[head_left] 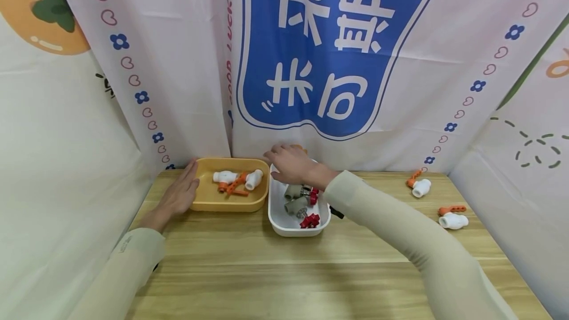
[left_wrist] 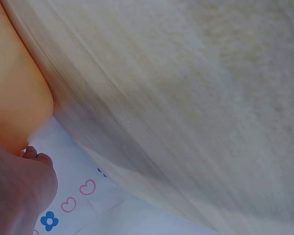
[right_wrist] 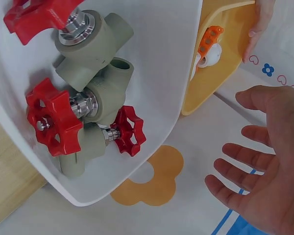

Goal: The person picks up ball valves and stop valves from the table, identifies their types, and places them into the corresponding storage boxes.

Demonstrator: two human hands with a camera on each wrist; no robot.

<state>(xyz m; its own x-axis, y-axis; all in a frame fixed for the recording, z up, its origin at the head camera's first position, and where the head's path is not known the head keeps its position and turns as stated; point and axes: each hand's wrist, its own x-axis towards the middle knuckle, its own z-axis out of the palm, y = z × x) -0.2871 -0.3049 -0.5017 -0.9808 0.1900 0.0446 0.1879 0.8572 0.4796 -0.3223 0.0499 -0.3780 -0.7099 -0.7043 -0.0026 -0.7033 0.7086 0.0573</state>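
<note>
My left hand [head_left: 180, 191] lies with straight fingers along the left end of the yellow tray [head_left: 228, 207]. In the left wrist view, part of this hand [left_wrist: 27, 188] shows beside the tray's wall [left_wrist: 19, 83]. White ball valves [head_left: 254, 180] with orange handles lie in that tray. My right hand [head_left: 291, 164] hovers over the far end of the white tray [head_left: 295, 232], holding nothing. In the right wrist view its fingers are spread and loosely bent [right_wrist: 264, 161]. Three grey-green valves [right_wrist: 105, 93] with red handwheels [right_wrist: 54, 117] lie in the white tray.
Two more white ball valves with orange handles, one farther back [head_left: 421, 187] and one nearer [head_left: 453, 220], lie on the right of the wooden table [head_left: 266, 270]. A printed curtain [head_left: 400, 112] hangs behind the trays, and white cloth [head_left: 66, 186] flanks the table.
</note>
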